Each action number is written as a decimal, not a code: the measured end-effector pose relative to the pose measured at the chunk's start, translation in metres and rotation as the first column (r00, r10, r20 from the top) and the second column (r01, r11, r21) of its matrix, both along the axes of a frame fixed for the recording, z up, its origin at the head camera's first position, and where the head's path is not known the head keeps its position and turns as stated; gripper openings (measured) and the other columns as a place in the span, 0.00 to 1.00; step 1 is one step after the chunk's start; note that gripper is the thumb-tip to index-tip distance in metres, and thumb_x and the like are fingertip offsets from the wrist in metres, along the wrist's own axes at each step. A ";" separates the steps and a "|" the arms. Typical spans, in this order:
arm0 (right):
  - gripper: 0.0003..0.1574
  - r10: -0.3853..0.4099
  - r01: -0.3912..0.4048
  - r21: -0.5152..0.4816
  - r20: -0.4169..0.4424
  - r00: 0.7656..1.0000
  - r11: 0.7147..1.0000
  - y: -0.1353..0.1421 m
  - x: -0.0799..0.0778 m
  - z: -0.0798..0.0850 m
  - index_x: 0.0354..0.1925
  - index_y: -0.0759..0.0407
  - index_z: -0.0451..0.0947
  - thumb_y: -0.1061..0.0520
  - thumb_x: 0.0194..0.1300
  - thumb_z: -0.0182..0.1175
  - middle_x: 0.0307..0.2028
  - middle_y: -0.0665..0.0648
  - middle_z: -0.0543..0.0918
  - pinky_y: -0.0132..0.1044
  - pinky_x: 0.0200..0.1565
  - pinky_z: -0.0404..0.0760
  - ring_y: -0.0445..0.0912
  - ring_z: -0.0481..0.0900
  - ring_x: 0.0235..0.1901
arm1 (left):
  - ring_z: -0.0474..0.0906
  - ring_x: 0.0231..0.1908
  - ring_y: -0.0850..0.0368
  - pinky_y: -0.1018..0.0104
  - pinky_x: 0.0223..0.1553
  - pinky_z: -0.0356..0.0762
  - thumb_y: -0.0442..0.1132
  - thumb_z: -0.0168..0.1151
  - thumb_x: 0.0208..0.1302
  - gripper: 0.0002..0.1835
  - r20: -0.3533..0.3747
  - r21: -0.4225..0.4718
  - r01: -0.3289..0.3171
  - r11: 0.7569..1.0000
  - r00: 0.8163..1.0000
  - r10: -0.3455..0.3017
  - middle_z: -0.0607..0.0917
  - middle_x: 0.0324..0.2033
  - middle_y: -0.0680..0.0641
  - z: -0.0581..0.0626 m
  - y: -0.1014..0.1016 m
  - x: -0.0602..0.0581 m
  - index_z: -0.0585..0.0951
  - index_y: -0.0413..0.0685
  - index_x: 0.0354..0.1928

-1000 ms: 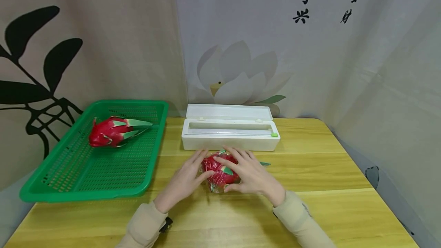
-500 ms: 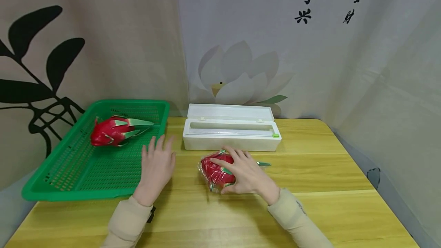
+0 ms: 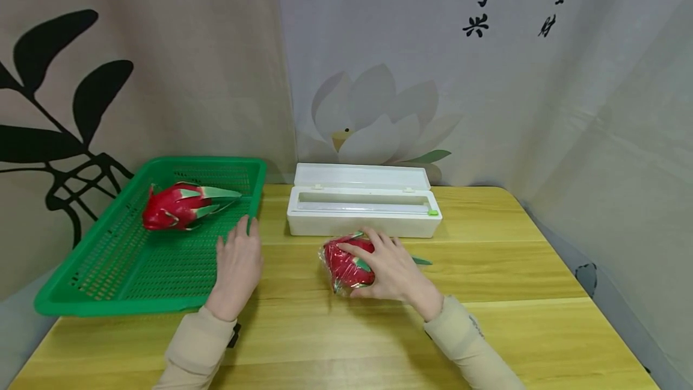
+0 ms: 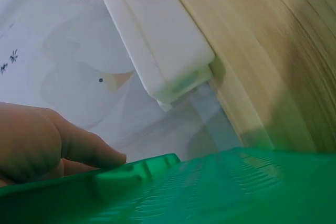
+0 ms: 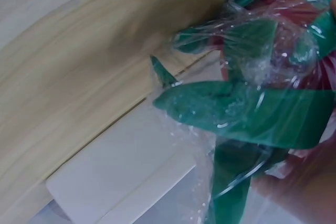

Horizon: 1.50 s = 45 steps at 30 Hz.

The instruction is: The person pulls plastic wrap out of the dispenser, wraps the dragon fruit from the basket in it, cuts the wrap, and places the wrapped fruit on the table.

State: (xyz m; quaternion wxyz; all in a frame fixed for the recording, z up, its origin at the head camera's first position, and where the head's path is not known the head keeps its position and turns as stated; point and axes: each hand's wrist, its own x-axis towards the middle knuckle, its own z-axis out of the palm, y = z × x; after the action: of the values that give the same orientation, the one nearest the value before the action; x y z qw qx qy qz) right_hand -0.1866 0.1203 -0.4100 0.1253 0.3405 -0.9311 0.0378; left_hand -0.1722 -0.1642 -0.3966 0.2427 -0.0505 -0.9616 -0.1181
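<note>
In the head view, my right hand [image 3: 392, 269] grips a red dragon fruit [image 3: 346, 265] wrapped in clear plastic film. Its green leaves [image 5: 247, 111], also under film, fill much of the right wrist view, and one leaf tip pokes out past the hand. My left hand [image 3: 237, 269] lies at the right rim of a green plastic basket [image 3: 135, 304], fingers mostly straight and pointing away. The left wrist view has the thumb side of this hand [image 4: 37, 142] against the basket's edge. A second dragon fruit [image 3: 175, 206], without visible film, lies inside the basket.
A white cling film box [image 3: 364, 224] with its lid [image 3: 363, 177] up stands behind the wrapped fruit, a green slider at its right end. A wooden table [image 3: 335, 348] carries everything. Printed curtains [image 3: 379, 47] hang behind.
My left hand has left the wrapped dragon fruit and moved left to the basket's rim. My right hand stays on the fruit, which has shifted slightly right and away over the last half second.
</note>
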 end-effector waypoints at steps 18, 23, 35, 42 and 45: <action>0.55 -0.182 0.186 -0.078 0.055 0.982 0.979 0.055 -0.011 -0.004 0.66 0.35 0.64 0.28 0.39 0.71 0.64 0.60 0.66 0.55 0.49 0.76 0.57 0.68 0.58 | 0.77 0.45 0.28 0.32 0.47 0.73 0.19 0.56 0.53 0.23 0.024 0.015 0.011 1.000 1.000 -0.011 0.73 0.54 0.23 0.002 0.000 0.000 0.72 0.22 0.55; 0.56 -0.246 0.254 -0.096 0.082 0.966 0.963 0.077 -0.010 -0.004 0.66 0.37 0.64 0.28 0.39 0.71 0.64 0.61 0.64 0.57 0.48 0.75 0.58 0.67 0.59 | 0.78 0.44 0.28 0.32 0.46 0.74 0.19 0.58 0.51 0.24 0.005 0.009 0.016 1.000 1.000 -0.016 0.74 0.53 0.23 0.001 -0.001 -0.001 0.72 0.22 0.54; 0.56 -0.392 0.404 -0.096 0.124 0.912 0.910 0.128 -0.007 -0.007 0.67 0.40 0.62 0.32 0.42 0.72 0.63 0.66 0.62 0.64 0.49 0.73 0.62 0.66 0.56 | 0.79 0.41 0.28 0.32 0.46 0.74 0.19 0.56 0.54 0.22 -0.014 0.007 0.016 1.000 1.000 -0.015 0.75 0.52 0.23 -0.002 -0.002 0.000 0.73 0.22 0.54; 0.56 -0.445 0.458 -0.103 0.128 0.886 0.883 0.155 -0.005 -0.009 0.67 0.42 0.62 0.32 0.42 0.72 0.62 0.66 0.62 0.63 0.46 0.74 0.63 0.67 0.53 | 0.79 0.39 0.28 0.34 0.44 0.76 0.19 0.57 0.52 0.23 -0.032 0.007 0.030 1.000 0.999 -0.030 0.75 0.51 0.23 -0.004 -0.003 -0.001 0.73 0.21 0.53; 0.57 -0.463 0.477 -0.108 0.136 0.876 0.872 0.166 -0.005 -0.008 0.67 0.43 0.61 0.31 0.42 0.71 0.62 0.66 0.62 0.65 0.46 0.73 0.64 0.67 0.53 | 0.79 0.38 0.28 0.35 0.43 0.76 0.19 0.57 0.52 0.22 -0.039 0.011 0.038 0.999 0.999 -0.038 0.75 0.51 0.22 -0.005 -0.003 -0.001 0.73 0.21 0.53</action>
State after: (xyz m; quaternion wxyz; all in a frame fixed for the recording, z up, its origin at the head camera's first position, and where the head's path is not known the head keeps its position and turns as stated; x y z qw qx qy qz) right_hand -0.1913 0.2862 -0.4185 0.1045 0.0918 -0.9863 0.0885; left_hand -0.1733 -0.1676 -0.4015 0.2593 -0.0696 -0.9548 -0.1275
